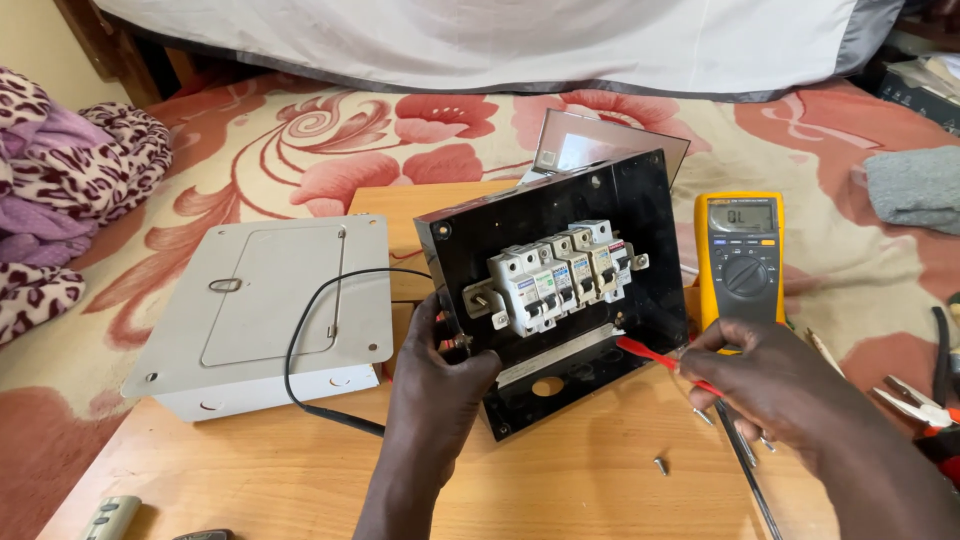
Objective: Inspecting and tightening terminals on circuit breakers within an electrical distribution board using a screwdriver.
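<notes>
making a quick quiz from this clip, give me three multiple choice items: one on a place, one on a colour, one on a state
1. Where is the multimeter?
A. right of the black breaker panel
B. on the grey metal box
C. in the left hand

2. What colour is the probe in the right hand?
A. blue
B. red
C. green

3. How does the panel stand?
A. flat, face down
B. propped upright, left hand at its lower left edge
C. shut inside the grey box

Key: 1 A, it lies past the panel's right edge. 2 B, a red shaft shows. 3 B, breakers face the camera.

1 black breaker panel (pixel 560 290), 1 grey metal box (pixel 265 310), 1 yellow multimeter (pixel 740 255), 2 hands (pixel 435 385).
</notes>
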